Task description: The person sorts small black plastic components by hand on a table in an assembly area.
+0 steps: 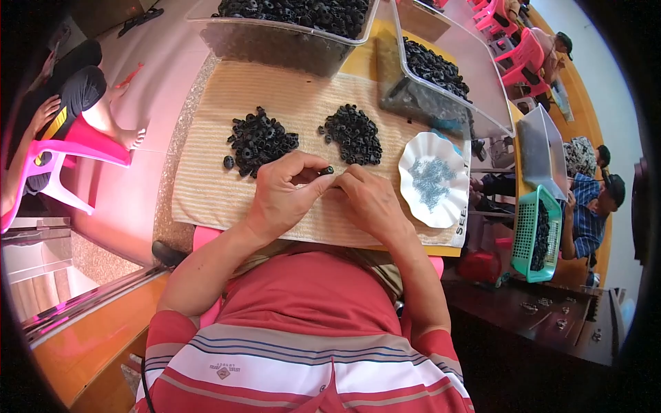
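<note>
Over the striped cloth (206, 199), my left hand (286, 196) pinches a small black plastic part (326, 171) between thumb and forefinger. Close against it, my right hand (372, 199) has its fingertips pressed together; whatever they hold is too small to make out. Just beyond my left hand lies a heap of black ring-like parts (261, 141), with one loose round piece (228, 162) at its left. A second heap of smaller black parts (354, 134) sits beyond my right hand. To the right, a white scalloped plate (451, 212) carries many tiny thin silvery pieces (432, 180).
Two clear plastic bins, one at the back (275, 51) and one at the back right (406, 100), hold more black parts. A green basket (525, 230) stands farther right. People sit at other tables on the right; another person sits on a pink chair (93, 141) at left.
</note>
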The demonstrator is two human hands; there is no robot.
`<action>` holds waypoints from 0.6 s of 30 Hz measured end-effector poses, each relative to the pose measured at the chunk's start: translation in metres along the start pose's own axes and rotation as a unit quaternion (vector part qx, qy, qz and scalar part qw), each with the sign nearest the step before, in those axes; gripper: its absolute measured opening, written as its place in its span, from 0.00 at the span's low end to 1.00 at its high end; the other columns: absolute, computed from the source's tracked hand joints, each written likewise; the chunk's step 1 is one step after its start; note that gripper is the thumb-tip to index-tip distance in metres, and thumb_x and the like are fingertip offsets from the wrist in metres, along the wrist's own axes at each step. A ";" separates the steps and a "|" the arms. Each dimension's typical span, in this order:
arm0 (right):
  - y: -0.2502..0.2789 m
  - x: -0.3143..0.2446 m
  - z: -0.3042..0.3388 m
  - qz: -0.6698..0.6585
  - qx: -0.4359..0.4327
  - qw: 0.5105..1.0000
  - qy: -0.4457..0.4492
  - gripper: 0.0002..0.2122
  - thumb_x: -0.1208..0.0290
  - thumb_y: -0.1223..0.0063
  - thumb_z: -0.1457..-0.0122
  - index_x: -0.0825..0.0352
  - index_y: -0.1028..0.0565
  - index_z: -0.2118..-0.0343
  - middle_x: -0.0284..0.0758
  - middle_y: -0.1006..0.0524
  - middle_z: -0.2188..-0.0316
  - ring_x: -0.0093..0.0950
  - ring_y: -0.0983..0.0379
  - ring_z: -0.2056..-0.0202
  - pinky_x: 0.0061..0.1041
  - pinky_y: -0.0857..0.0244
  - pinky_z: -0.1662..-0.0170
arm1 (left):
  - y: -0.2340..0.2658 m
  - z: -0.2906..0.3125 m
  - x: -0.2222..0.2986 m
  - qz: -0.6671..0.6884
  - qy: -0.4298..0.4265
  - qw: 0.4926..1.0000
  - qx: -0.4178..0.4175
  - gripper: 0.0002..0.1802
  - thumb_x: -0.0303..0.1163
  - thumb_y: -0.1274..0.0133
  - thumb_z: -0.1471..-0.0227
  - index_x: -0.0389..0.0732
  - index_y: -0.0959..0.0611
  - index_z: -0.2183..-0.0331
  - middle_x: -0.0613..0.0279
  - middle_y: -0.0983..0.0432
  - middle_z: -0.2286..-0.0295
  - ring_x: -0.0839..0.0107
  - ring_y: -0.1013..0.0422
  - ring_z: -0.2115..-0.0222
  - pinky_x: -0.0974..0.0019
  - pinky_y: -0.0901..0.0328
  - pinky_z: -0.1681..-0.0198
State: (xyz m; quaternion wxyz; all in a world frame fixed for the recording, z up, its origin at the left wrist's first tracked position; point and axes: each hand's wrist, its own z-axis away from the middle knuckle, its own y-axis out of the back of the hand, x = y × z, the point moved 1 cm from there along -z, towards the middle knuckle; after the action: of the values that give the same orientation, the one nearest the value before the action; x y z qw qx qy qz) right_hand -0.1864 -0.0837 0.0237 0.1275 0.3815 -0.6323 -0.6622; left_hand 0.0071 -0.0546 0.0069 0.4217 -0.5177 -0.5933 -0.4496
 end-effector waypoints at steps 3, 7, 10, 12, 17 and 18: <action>-0.002 0.003 0.004 -0.039 0.032 0.999 -0.011 0.06 0.67 0.43 0.40 0.65 0.23 0.65 0.40 0.24 0.67 0.41 0.22 0.64 0.40 0.29 0.61 | -0.001 0.001 -0.002 -0.009 -0.003 1.000 -0.007 0.10 0.22 0.33 0.48 0.35 0.15 0.61 0.67 0.19 0.68 0.83 0.25 0.68 0.76 0.29 0.64; -0.003 0.005 0.008 -0.083 0.084 0.993 -0.022 0.06 0.69 0.40 0.40 0.65 0.23 0.65 0.40 0.23 0.69 0.42 0.22 0.65 0.41 0.29 0.63 | -0.003 0.002 0.001 0.005 0.014 1.000 -0.006 0.10 0.23 0.34 0.49 0.35 0.15 0.63 0.58 0.17 0.68 0.76 0.21 0.69 0.71 0.26 0.65; 0.000 0.005 0.011 -0.115 0.123 0.985 -0.026 0.06 0.73 0.39 0.42 0.65 0.22 0.63 0.41 0.22 0.68 0.43 0.21 0.64 0.41 0.29 0.63 | -0.004 0.002 0.003 -0.003 0.016 1.000 -0.015 0.10 0.23 0.34 0.49 0.35 0.15 0.62 0.58 0.17 0.67 0.76 0.21 0.69 0.70 0.26 0.65; 0.001 0.006 0.012 -0.131 0.142 0.981 -0.028 0.07 0.76 0.39 0.43 0.66 0.21 0.61 0.42 0.22 0.67 0.43 0.21 0.64 0.40 0.28 0.62 | -0.004 0.003 0.000 -0.008 0.017 1.000 -0.021 0.10 0.23 0.33 0.48 0.35 0.15 0.62 0.62 0.18 0.67 0.79 0.22 0.69 0.73 0.28 0.64; 0.000 0.012 0.019 -0.262 0.138 0.952 -0.073 0.12 0.85 0.41 0.43 0.70 0.21 0.56 0.38 0.20 0.63 0.29 0.20 0.62 0.27 0.27 0.60 | -0.006 0.004 -0.001 -0.042 0.018 0.998 -0.041 0.10 0.23 0.33 0.48 0.36 0.14 0.62 0.65 0.18 0.67 0.81 0.24 0.68 0.75 0.29 0.64; 0.001 0.012 0.019 -0.262 0.139 0.952 -0.073 0.12 0.85 0.41 0.43 0.70 0.21 0.56 0.38 0.20 0.63 0.29 0.20 0.62 0.27 0.27 0.60 | -0.006 0.004 -0.001 -0.043 0.018 0.998 -0.047 0.10 0.24 0.33 0.49 0.35 0.14 0.62 0.60 0.18 0.68 0.77 0.22 0.69 0.72 0.28 0.65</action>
State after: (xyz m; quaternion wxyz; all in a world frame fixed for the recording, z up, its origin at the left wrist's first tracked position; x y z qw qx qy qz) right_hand -0.2081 -0.0776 0.0184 -0.1510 0.4982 -0.6033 -0.6042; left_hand 0.0008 -0.0512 0.0042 0.3881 -0.5026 -0.5854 -0.5040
